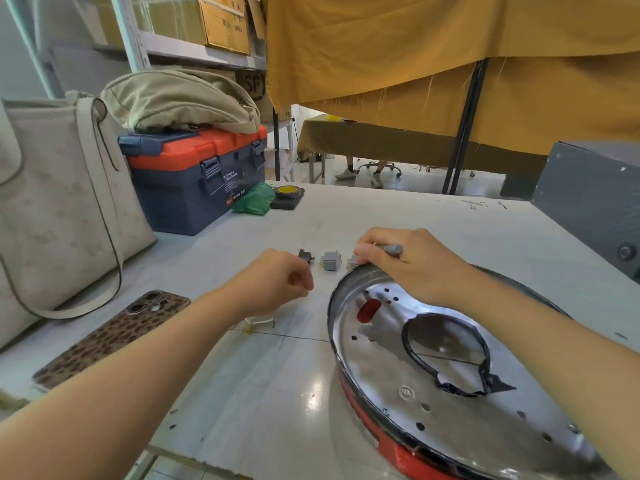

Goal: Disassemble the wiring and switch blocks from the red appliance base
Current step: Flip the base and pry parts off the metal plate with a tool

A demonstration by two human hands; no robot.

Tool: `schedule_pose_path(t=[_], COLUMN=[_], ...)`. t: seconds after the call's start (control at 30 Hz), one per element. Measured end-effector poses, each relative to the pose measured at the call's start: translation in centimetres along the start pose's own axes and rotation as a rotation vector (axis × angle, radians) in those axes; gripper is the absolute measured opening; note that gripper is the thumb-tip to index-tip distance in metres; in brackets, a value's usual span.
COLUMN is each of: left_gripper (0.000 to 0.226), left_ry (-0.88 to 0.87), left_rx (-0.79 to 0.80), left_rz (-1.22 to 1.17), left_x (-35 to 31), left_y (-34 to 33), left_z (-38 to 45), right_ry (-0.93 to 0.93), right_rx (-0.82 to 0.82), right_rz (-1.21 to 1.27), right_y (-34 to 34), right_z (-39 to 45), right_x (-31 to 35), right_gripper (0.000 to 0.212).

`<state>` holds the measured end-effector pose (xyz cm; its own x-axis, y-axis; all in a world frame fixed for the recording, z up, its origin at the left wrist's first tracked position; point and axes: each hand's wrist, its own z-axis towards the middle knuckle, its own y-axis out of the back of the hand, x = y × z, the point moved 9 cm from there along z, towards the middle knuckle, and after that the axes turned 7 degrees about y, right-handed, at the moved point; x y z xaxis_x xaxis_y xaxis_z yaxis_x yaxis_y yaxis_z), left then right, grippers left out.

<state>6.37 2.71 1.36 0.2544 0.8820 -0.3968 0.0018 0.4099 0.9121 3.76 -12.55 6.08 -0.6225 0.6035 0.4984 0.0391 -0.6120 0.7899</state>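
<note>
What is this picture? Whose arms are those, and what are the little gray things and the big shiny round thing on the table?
There is no machine here. The camera sits on a person's head and looks down, so you see their own two arms. The right hand holds a small gray tool or part at the rim of the red appliance base, a round pan, shiny inside and red outside. The left hand has curled fingers; I cannot tell if it holds anything. Beyond the hands, small switch blocks stand in a row on the white table. A phone, a toolbox and a bag lie to the left.
</note>
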Motion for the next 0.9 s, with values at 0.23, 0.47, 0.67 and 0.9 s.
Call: schedule_pose_path(t=[0.23,0.47,0.67,0.9], left_gripper=[0.021,0.023,0.012,0.015], left_ry=[-0.02,0.023,0.04,0.162], left_rx=[0.106,0.098,-0.031,0.236], left_rz=[0.088,0.016,-0.219,-0.425], left_x=[-0.1,0.5,-1.2,-4.2], left_y=[-2.2,-1.6,1.5,-0.9], left_z=[0.6,0.4,-1.2,-3.5], right_ry=[-0.015,-0.035,-0.068,-0.093], right_rx=[0.043,0.07,0.119,0.136], right_rz=[-0.01,-0.023,-0.047,-0.085], right_y=[-0.1,-0.2,0.1,1.1], right_z=[0.2,0.2,0.0,-0.9], right_x=[-0.1,-0.3,-0.3,0.6], right_gripper=[0.027,0.026,0.026,0.027])
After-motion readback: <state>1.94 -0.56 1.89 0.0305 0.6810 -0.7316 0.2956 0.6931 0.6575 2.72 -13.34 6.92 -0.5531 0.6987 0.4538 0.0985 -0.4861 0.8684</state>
